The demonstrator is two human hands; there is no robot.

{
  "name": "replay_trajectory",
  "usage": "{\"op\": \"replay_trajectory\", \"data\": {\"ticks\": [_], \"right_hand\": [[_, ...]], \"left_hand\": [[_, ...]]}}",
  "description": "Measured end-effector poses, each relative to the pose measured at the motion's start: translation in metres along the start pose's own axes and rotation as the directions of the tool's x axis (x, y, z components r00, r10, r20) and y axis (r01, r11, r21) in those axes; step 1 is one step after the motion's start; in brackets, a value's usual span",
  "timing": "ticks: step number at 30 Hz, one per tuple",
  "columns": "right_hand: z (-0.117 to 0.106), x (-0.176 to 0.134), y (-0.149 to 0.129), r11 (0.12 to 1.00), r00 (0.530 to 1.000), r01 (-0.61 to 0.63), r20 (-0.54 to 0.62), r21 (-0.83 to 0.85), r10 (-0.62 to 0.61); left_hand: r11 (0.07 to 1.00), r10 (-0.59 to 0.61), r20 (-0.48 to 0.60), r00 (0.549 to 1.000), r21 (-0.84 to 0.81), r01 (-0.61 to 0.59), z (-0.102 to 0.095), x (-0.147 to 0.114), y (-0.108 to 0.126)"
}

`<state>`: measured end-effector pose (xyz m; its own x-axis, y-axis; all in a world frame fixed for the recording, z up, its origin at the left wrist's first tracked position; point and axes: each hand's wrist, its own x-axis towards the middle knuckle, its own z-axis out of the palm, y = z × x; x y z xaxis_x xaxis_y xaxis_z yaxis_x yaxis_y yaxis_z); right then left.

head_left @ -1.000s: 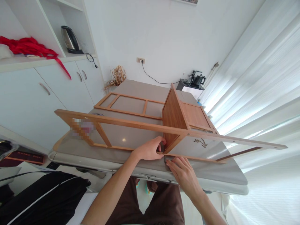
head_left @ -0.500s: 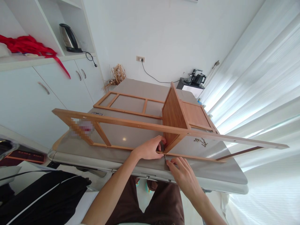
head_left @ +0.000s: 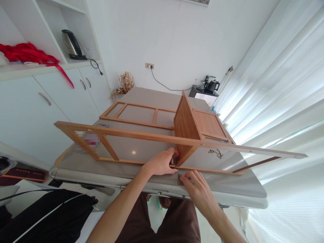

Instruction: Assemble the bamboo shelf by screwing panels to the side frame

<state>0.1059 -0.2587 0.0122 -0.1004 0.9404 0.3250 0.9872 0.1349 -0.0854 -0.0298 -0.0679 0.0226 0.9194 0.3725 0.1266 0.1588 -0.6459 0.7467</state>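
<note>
My left hand [head_left: 160, 163] is closed around the lower rail of a wooden frame [head_left: 134, 135], right where the rail meets an upright wooden panel [head_left: 186, 121]. The frame stands on its long edge along the near side of the table. Just in front of that joint, my right hand [head_left: 198, 185] pinches a small metal screw [head_left: 179, 175] between thumb and fingertips. The screw is tiny and partly hidden, close to the rail; whether its tip touches the wood I cannot tell. Loose screws [head_left: 216, 154] lie in a small pile to the right, behind the frame.
On the grey table [head_left: 141, 180], a second wooden frame [head_left: 141, 114] lies flat behind, left of the panel. A panelled wooden piece [head_left: 211, 125] lies to the right. White cabinets [head_left: 48, 98] line the left, a kettle [head_left: 73, 44] on their shelf. White curtains [head_left: 283, 84] hang right.
My right hand still pinches the screw near the joint, with less of the screw showing. My left hand keeps its hold on the rail. The view has tilted up slightly.
</note>
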Motion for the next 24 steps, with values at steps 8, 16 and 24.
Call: {"op": "replay_trajectory", "data": {"ticks": [8,16,24], "right_hand": [[0.006,0.000,-0.003,0.999,1.000,-0.017,-0.002,-0.042,0.017],[0.014,0.000,-0.004,0.996,0.997,-0.073,-0.043,-0.060,0.071],[0.010,0.003,-0.002,0.995,0.998,-0.056,-0.033,-0.077,0.054]], "left_hand": [[0.999,-0.008,0.006,1.000,-0.046,0.009,0.001,0.001,-0.005],[0.999,-0.023,0.021,1.000,-0.045,0.024,0.001,0.002,-0.003],[0.998,-0.032,0.023,0.999,-0.045,0.033,0.001,0.002,-0.004]]}}
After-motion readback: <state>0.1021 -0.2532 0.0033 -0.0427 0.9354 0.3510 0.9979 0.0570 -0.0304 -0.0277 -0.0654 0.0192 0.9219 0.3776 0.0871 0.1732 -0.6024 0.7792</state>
